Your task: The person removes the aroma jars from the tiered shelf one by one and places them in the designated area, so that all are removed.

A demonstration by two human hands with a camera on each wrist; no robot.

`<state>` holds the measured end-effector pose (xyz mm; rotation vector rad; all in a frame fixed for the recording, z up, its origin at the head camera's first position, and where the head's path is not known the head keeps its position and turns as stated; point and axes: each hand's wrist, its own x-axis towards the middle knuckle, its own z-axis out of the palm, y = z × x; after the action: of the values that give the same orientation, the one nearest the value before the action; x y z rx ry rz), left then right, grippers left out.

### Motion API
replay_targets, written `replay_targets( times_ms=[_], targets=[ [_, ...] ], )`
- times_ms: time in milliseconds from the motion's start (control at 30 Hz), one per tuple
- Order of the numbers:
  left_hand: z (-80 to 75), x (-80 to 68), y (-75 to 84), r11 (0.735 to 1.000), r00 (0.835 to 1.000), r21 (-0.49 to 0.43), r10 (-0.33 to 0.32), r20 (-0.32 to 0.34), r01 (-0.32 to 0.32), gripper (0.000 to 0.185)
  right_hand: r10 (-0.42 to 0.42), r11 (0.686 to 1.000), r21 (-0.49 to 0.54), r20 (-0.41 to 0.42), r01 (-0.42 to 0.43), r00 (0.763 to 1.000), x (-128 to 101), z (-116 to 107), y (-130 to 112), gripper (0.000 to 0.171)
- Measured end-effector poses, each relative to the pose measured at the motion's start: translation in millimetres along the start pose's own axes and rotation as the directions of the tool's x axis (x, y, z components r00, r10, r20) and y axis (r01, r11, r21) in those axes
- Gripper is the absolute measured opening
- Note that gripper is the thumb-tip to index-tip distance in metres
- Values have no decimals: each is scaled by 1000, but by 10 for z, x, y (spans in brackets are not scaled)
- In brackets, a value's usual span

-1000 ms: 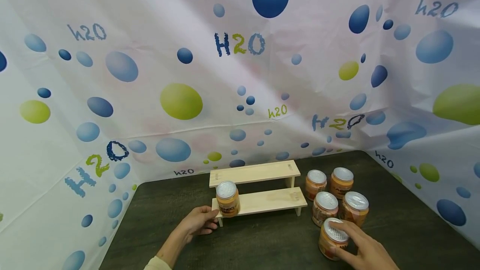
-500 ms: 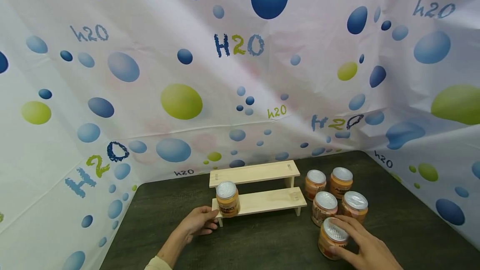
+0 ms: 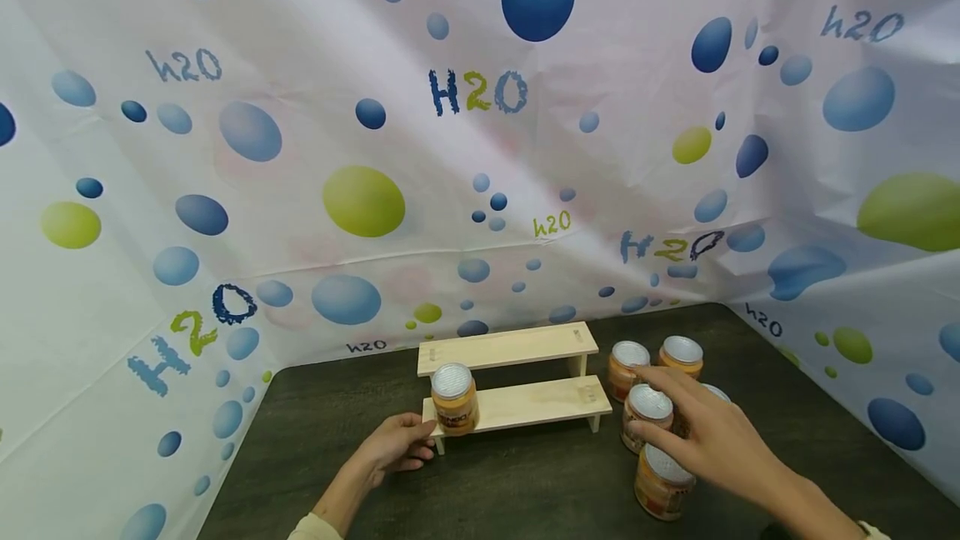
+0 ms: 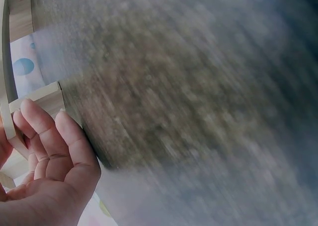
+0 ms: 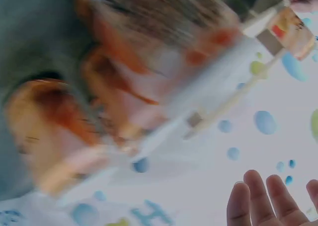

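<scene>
My left hand (image 3: 396, 444) pinches the left end of the lower step of a pale wooden two-step shelf (image 3: 536, 403). In the left wrist view, the fingers of the left hand (image 4: 57, 161) lie under the board's edge. On that step's left end stands an orange jar with a silvery lid (image 3: 454, 400). My right hand (image 3: 708, 436) hovers over a group of similar jars, thumb and fingers spread beside the middle jar (image 3: 649, 413); contact cannot be told. The right wrist view shows straight fingers (image 5: 258, 201) and blurred jars (image 5: 54, 136).
The front jar (image 3: 663, 486) stands nearest me, partly under the right hand. Behind are a back-left jar (image 3: 628, 367) and a back-right jar (image 3: 682, 353); another is mostly hidden. A dark tabletop (image 3: 517, 490) meets a bubble-printed curtain (image 3: 300, 148) at back and sides.
My right hand has left the front jar's lid and moved away from me, over the middle jar. The left hand, shelf and the jar on it stay put.
</scene>
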<state>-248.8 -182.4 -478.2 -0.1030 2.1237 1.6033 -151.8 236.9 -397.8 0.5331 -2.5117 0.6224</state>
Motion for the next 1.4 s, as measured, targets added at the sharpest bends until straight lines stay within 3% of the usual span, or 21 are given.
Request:
replay_targets(
  times_ms=[100, 233, 433, 700, 933, 1400],
  targets=[
    [-2, -3, -6, 1000, 1000, -1, 4, 4, -4, 40, -39, 998, 48, 35, 37, 999, 188, 39, -134, 62],
    [-6, -2, -9, 1000, 1000, -4, 8, 7, -8, 39, -27, 997, 69, 114, 19, 993, 403, 148, -309, 60],
    [-11, 10, -9, 1000, 1000, 2, 8, 8, -8, 40, -11, 984, 179, 185, -22, 983, 643, 407, -514, 59],
    [-20, 12, -8, 1000, 1000, -2, 12, 16, -12, 39, -80, 971, 239, 255, 17, 964, 912, 762, -716, 60],
    [-20, 24, -12, 1000, 1000, 4, 15, 17, -16, 40, -141, 966, 251, 332, 57, 933, 1062, 1011, -850, 59],
    [-29, 19, -2, 1000, 1000, 6, 10, 10, -10, 43, -188, 961, 258, 352, 98, 917, 1130, 1382, -916, 66]
  ],
)
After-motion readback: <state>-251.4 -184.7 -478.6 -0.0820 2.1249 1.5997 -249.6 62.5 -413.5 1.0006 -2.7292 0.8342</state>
